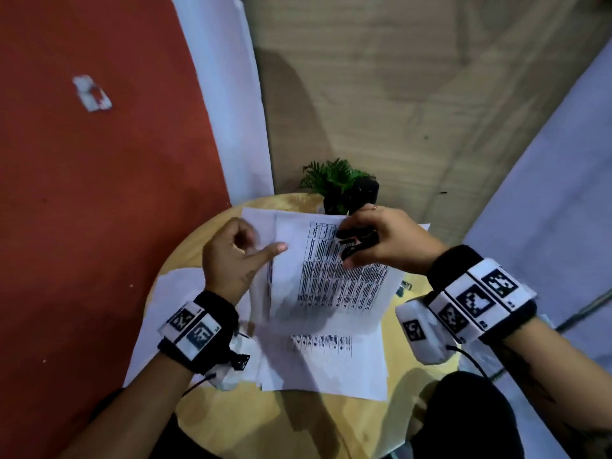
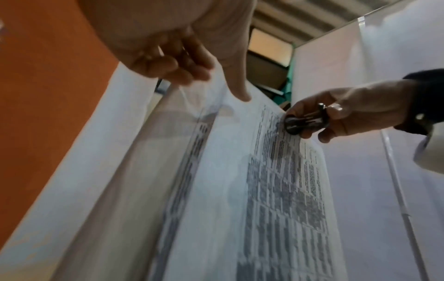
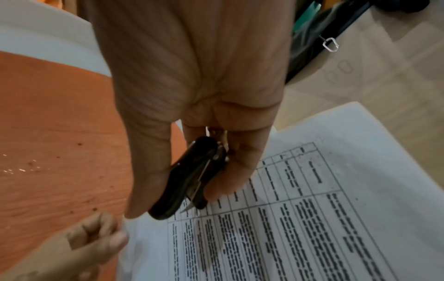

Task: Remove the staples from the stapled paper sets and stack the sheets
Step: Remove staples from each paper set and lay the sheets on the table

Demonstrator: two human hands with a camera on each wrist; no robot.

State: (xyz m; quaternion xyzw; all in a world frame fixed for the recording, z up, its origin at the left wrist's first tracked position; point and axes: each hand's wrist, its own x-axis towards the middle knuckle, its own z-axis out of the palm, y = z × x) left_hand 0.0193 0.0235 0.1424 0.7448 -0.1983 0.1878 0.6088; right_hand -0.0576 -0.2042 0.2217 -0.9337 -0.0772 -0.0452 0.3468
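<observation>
Holding a black metal-jawed staple remover [image 1: 357, 241] squeezed in curled fingers, the right hand [image 1: 390, 240] meets the limp white printed paper set [image 1: 334, 276], raised above the round yellow desk [image 1: 331, 425]. The left hand [image 1: 231, 256] pinches its left edge; thin sheets likely tear, so grip near the corner.

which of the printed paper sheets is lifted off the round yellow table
The printed sheet held up between the left hand and the right hand, which grips the black staple remover. The other sheets lie flat beneath it.
</observation>
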